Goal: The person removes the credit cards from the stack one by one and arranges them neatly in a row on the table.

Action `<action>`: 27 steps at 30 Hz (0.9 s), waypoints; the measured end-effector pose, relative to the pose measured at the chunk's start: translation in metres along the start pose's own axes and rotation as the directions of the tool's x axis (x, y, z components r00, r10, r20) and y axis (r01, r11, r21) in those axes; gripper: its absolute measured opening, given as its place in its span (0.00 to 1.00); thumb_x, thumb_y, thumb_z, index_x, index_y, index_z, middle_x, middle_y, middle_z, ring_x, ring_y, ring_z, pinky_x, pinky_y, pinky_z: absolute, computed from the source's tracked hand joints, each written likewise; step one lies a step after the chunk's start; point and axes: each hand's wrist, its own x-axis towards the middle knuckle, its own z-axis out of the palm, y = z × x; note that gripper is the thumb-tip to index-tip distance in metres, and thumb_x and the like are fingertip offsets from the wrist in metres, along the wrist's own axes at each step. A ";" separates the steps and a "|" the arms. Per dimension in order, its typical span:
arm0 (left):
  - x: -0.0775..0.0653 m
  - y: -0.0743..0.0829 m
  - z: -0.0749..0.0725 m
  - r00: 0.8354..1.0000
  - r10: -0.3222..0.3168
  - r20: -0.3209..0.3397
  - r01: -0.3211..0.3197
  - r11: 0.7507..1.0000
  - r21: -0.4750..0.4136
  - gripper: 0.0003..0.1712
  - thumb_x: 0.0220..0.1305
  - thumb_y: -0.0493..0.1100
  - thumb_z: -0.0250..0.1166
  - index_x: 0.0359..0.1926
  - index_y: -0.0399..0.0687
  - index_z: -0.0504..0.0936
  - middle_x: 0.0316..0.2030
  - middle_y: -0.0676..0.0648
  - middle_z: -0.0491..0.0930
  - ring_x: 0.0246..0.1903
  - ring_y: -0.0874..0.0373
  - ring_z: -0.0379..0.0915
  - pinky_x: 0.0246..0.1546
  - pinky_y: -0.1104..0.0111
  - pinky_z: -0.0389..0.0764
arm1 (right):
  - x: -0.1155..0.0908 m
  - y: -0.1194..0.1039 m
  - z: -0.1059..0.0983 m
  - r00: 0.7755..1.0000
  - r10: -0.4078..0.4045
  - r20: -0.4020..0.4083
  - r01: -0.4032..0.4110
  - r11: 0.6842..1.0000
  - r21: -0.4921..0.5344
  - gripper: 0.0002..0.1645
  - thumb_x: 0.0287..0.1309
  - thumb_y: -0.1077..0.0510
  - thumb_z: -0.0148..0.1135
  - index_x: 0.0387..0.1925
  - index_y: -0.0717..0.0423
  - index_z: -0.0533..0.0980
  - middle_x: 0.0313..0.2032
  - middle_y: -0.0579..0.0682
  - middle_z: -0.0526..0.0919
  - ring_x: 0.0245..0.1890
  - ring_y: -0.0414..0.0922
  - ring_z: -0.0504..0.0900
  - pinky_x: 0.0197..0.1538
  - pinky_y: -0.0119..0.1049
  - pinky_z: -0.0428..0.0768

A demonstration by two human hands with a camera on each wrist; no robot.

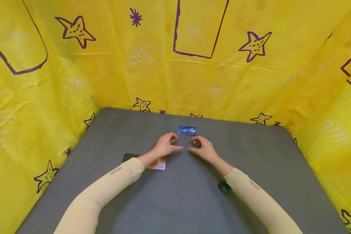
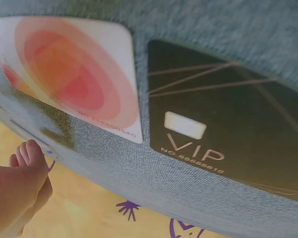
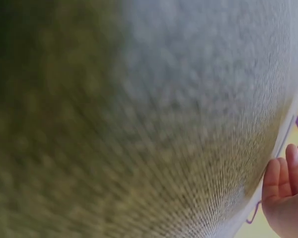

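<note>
A blue card marked VIP [image 1: 187, 130] lies flat on the grey table, just beyond both hands. My left hand [image 1: 167, 144] is left of and nearer than this card, fingers loosely bent, holding nothing. Facing it across a small gap is my right hand [image 1: 204, 148], thumb and fingers apart and nothing between them. Under the left forearm lie a white card with red and orange rings [image 2: 74, 74] and a black card marked VIP [image 2: 223, 109], side by side with a narrow gap. In the head view the forearm partly covers both. The right wrist view shows only tabletop and fingers [image 3: 290, 173].
The grey table [image 1: 169, 201] has rounded far corners. Yellow cloth [image 1: 163, 78] with purple starfish drawings hangs behind it and along both sides. A small dark device with a green part [image 1: 224, 187] sits at the right sleeve's cuff.
</note>
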 end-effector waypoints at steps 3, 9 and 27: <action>0.006 0.001 0.001 0.999 -0.039 0.004 0.040 0.999 -0.012 0.29 0.51 0.47 0.76 0.50 0.35 0.77 0.43 0.40 0.79 0.42 0.50 0.73 0.48 0.60 0.74 | 0.003 0.001 -0.001 1.000 0.017 -0.003 -0.017 1.000 0.012 0.26 0.50 0.55 0.75 0.49 0.60 0.78 0.41 0.54 0.82 0.42 0.51 0.77 0.50 0.46 0.74; 0.017 -0.002 0.004 0.996 -0.085 -0.005 0.085 0.996 -0.012 0.30 0.50 0.45 0.77 0.51 0.35 0.78 0.44 0.40 0.79 0.43 0.49 0.74 0.48 0.60 0.74 | 0.009 0.003 -0.003 0.999 0.053 -0.011 -0.053 0.998 0.019 0.26 0.51 0.55 0.75 0.50 0.60 0.78 0.41 0.54 0.82 0.43 0.52 0.77 0.51 0.46 0.74; 0.040 -0.011 0.012 0.993 -0.113 -0.040 0.112 0.993 -0.025 0.28 0.51 0.45 0.76 0.49 0.35 0.78 0.42 0.41 0.78 0.43 0.49 0.73 0.48 0.61 0.74 | 0.027 0.011 -0.006 0.993 0.108 -0.040 -0.108 0.994 0.003 0.26 0.50 0.55 0.75 0.49 0.63 0.77 0.41 0.56 0.82 0.42 0.53 0.76 0.51 0.47 0.74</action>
